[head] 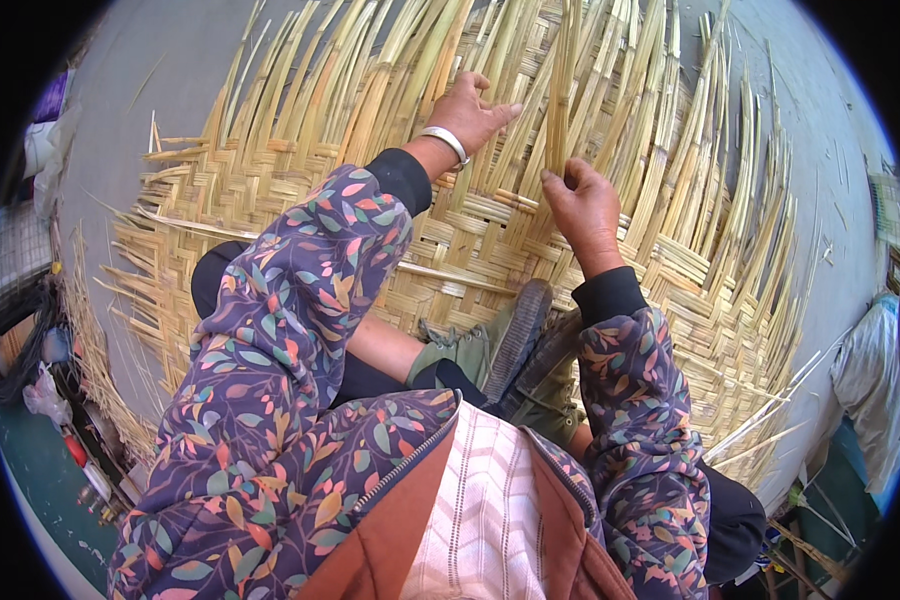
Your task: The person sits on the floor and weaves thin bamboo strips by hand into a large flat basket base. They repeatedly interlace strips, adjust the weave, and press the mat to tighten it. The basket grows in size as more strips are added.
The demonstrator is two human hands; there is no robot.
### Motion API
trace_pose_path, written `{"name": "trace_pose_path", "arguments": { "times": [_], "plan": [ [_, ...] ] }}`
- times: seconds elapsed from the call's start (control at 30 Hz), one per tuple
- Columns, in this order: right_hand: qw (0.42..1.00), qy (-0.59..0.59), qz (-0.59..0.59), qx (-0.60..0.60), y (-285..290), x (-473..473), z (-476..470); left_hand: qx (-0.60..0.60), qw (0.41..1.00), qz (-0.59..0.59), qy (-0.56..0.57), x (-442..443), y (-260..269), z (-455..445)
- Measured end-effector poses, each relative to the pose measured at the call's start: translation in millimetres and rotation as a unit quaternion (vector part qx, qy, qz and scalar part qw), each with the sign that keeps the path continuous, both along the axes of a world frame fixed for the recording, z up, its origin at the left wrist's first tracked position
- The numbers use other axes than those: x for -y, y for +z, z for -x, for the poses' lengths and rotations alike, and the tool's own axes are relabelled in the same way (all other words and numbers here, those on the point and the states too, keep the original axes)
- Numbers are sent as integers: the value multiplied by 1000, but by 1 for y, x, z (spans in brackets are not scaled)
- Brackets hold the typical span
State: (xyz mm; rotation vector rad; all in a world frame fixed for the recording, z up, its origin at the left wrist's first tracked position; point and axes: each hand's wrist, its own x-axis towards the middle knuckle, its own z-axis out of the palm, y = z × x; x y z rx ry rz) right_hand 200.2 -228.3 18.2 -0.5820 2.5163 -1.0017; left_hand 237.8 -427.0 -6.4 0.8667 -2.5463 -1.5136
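A large mat of woven split-cane strips (457,240) lies on the floor under and in front of me. Its near part is tightly woven, while the far ends of the strips fan out loose. My right hand (586,206) pinches one flat strip (559,97) between thumb and fingers, and the strip rises away from the weave. To its left, my left hand (469,112) hovers over the loose strips with thumb and fingers apart, holding nothing that I can see. A silvery bangle (447,141) circles the left wrist.
My crossed feet in green canvas shoes (461,352) rest on the mat. Grey floor (120,150) surrounds it, with loose cane slivers (105,375) at the left. Bags and clutter (49,397) line the left edge. A plastic-covered bundle (870,382) stands at the right.
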Motion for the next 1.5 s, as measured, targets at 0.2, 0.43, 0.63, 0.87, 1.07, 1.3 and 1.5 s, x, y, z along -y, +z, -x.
{"name": "trace_pose_path", "arguments": {
  "times": [0.2, 0.43, 0.63, 0.87, 1.07, 1.3, 1.5],
  "plan": [
    [999, -31, 27, 7, 6, 0, -5, 179, 979, -33, -93, 7, 12, 22],
    [998, -40, 33, 23, -3, 1, 0, 209, 942, -233, -120, 11, 28, 25],
    [998, 34, -49, -19, -3, 9, 6, 84, 947, -296, -96, 7, 36, 0],
    [983, 176, -36, -47, 2, 9, 7, -107, 853, -511, -13, 6, 30, -15],
    [981, 188, -41, -2, -6, 10, 16, -249, 694, -652, 176, 11, 17, -19],
    [966, 232, -96, 55, -13, 18, 35, -261, 679, -646, 233, 7, 30, -45],
    [965, 223, -117, 76, -17, 22, 36, -245, 828, -483, 145, 6, 30, -72]
  ]
}}
